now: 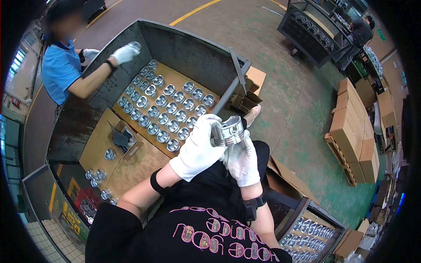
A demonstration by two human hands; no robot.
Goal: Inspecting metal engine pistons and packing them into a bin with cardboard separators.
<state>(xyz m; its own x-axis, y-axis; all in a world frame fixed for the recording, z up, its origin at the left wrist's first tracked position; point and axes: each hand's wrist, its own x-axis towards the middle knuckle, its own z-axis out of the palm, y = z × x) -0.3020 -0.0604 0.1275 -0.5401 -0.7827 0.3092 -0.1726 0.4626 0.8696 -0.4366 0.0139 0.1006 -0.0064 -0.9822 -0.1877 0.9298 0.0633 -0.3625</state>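
Observation:
A shiny metal piston [230, 130] with ring grooves is held up in front of me between both white-gloved hands. My left hand [199, 147] closes round its left side. From below and the right, my right hand [243, 161] grips it, with fingers partly hidden behind the piston. Just beyond my hands, rows of similar pistons [163, 118] stand on a brown cardboard sheet [131, 151] inside a big dark metal bin [188, 46]. One piston [110, 154] stands apart on the cardboard at the left.
A small open cardboard box [133, 147] with dark items sits in the bin. Across it, a co-worker in blue [66, 70] holds a shiny part in a gloved hand [126, 53]. At lower right is another bin of pistons [307, 236]; stacked cartons [351, 129] rest on a pallet.

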